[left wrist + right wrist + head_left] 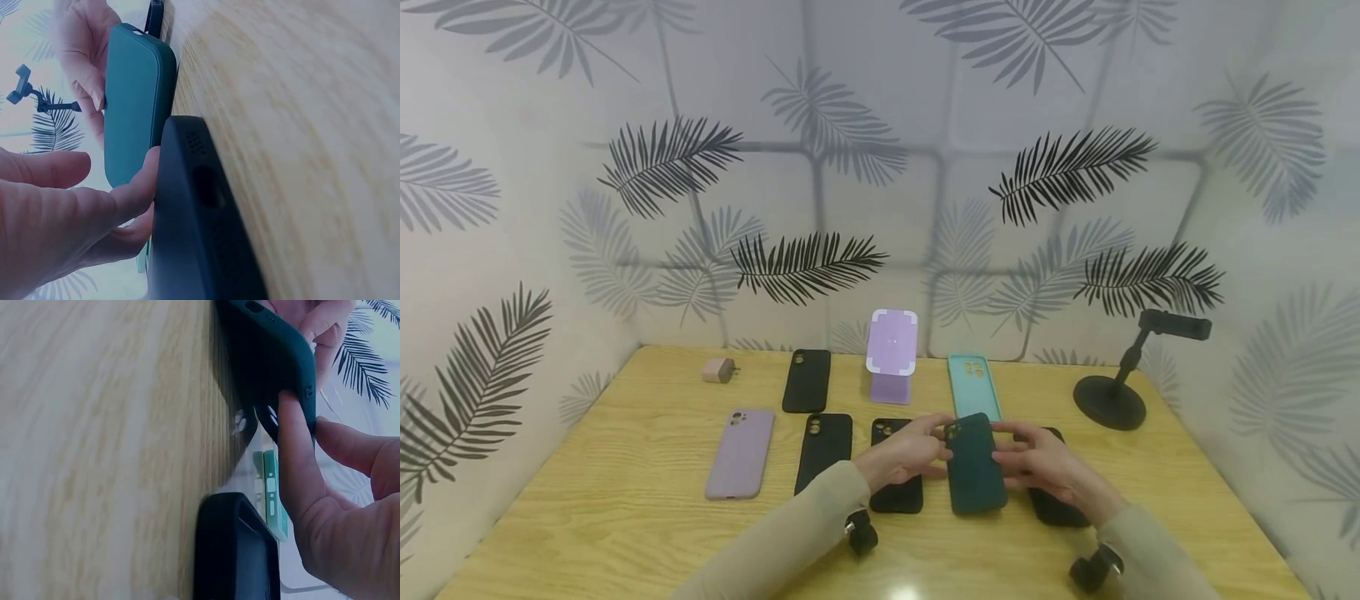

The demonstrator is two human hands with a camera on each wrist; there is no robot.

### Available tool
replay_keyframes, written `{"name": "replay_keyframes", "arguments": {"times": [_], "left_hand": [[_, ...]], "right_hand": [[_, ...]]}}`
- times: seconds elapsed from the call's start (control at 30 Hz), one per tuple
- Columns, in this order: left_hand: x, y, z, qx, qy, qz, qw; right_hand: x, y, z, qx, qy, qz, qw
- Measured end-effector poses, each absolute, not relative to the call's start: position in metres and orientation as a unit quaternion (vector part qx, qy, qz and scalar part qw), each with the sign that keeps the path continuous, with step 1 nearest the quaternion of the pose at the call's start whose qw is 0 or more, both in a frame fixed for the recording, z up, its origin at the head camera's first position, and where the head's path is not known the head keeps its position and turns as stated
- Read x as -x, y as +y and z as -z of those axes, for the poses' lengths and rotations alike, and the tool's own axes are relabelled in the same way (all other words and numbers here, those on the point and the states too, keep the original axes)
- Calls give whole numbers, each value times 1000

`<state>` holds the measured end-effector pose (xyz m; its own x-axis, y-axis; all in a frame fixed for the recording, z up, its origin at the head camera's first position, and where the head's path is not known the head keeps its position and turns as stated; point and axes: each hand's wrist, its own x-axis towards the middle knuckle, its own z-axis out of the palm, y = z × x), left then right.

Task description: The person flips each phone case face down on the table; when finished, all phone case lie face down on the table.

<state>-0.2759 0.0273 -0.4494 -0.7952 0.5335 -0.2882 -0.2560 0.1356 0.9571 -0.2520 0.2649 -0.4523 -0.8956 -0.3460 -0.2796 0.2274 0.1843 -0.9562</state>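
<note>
A dark green phone case (976, 467) is tilted over the front of the table. My right hand (1041, 462) pinches its right edge, thumb on the back and a finger underneath, as the right wrist view shows. At its left edge is my left hand (910, 450), its thumb and fingers spread apart and the fingertips right by the case. A black phone case (897, 497) lies under the left hand, and another black case (1062, 510) lies partly hidden below the right hand. Behind the green case lies a mint phone case (973, 383).
Leftward lie a lilac phone case (740, 454) and two more black cases, one nearer (823, 446) and one farther (807, 382). A pink charger plug (718, 370), a lilac phone stand (891, 350) and a black round-based stand (1110, 402) stand toward the patterned wall.
</note>
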Motion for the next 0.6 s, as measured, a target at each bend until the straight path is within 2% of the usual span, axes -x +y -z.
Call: {"name": "replay_keyframes", "arguments": {"times": [0.37,0.6], "left_hand": [[273,24,446,-97,699,-643,297],[270,22,443,-100,702,-638,299]], "right_hand": [[252,262,453,27,773,600,205],[252,264,452,48,772,589,232]]}}
